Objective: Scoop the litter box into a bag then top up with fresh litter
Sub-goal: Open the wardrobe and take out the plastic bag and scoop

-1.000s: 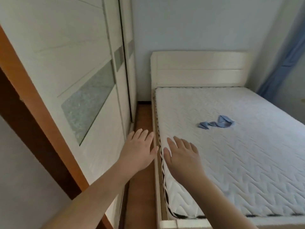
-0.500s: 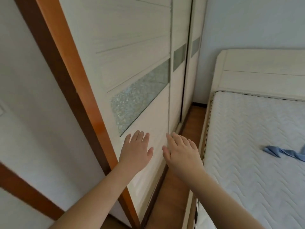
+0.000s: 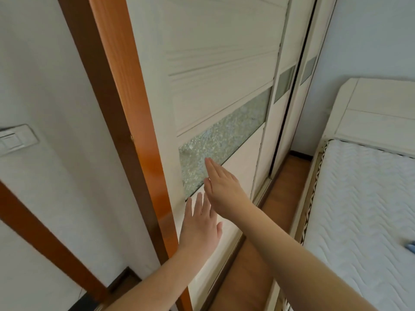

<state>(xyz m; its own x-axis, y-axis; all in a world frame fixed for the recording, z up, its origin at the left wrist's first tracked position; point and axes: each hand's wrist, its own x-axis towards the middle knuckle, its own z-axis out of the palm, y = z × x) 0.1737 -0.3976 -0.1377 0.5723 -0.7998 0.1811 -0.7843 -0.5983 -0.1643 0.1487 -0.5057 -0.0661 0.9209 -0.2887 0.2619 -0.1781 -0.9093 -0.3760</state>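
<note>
No litter box, bag, scoop or litter shows in this view. My left hand [image 3: 199, 223] is stretched out flat with straight fingers in front of the white sliding wardrobe door [image 3: 215, 90]. My right hand [image 3: 222, 187] is also flat, fingers together, edge-on just above and partly over the left one, at the frosted glass strip [image 3: 224, 140] of that door. Both hands hold nothing. Whether either hand touches the door cannot be told.
An orange-brown wooden door frame [image 3: 125, 108] stands left of the wardrobe, with a white wall and light switch [image 3: 15, 139] beyond it. A bed with a white quilted mattress [image 3: 363, 209] lies on the right. A narrow strip of wooden floor [image 3: 269, 212] runs between wardrobe and bed.
The view has swung left from the bed toward the wardrobe and door frame. My right hand has risen and turned edge-on over the left hand; both stay flat and empty.
</note>
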